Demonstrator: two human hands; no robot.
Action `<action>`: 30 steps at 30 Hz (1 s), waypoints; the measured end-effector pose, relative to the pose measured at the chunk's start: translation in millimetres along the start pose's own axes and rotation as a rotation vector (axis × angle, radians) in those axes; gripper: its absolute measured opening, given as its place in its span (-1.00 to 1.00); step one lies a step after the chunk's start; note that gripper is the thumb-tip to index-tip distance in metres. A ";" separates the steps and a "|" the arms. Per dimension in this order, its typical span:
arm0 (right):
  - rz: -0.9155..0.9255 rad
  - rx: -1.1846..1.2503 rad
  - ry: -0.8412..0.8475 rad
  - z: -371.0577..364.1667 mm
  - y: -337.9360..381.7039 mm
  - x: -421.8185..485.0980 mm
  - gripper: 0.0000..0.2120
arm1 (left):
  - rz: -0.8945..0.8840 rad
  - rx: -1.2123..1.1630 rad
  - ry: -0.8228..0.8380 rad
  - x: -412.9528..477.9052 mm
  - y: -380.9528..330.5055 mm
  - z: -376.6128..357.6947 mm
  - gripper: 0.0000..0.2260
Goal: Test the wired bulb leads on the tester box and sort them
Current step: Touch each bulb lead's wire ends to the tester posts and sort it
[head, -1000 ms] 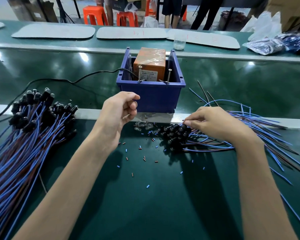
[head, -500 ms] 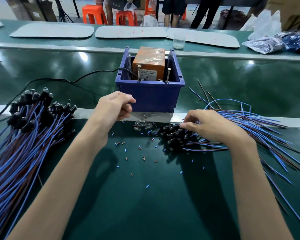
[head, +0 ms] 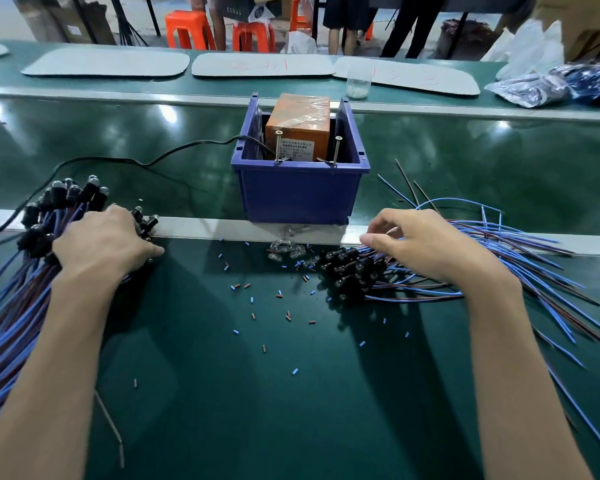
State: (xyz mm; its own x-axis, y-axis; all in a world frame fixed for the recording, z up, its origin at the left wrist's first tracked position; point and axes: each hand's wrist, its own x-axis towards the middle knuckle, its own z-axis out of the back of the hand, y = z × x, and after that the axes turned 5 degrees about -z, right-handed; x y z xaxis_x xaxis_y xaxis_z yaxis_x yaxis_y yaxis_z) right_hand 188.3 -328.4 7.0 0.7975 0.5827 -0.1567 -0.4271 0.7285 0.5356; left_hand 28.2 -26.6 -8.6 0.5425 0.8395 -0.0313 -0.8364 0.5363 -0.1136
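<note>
Left hand (head: 108,242) palm-down on left bundle (head: 14,306) of leads, fingers curled over its black sockets. Right hand (head: 426,245) arched over right pile (head: 354,271), fingers bent, thumb apart; hold on any lead impossible to tell. Farther back on bench (head: 222,393), between both: tester box (head: 300,131) in bin (head: 298,195).
</note>
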 end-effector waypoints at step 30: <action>0.362 0.931 0.006 -12.0 56.3 -10.1 -0.68 | -0.688 -1.168 -0.117 -132.0 -115.5 31.8 -0.89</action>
State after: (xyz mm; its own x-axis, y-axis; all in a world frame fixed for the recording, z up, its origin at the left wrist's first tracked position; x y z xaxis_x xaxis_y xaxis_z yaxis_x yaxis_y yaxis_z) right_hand 151.1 -288.9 28.8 0.6818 0.7177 0.1419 -0.1377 -0.0646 0.9884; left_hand 50.6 -196.6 40.3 0.7605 0.4682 0.4499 0.1843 0.5088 -0.8409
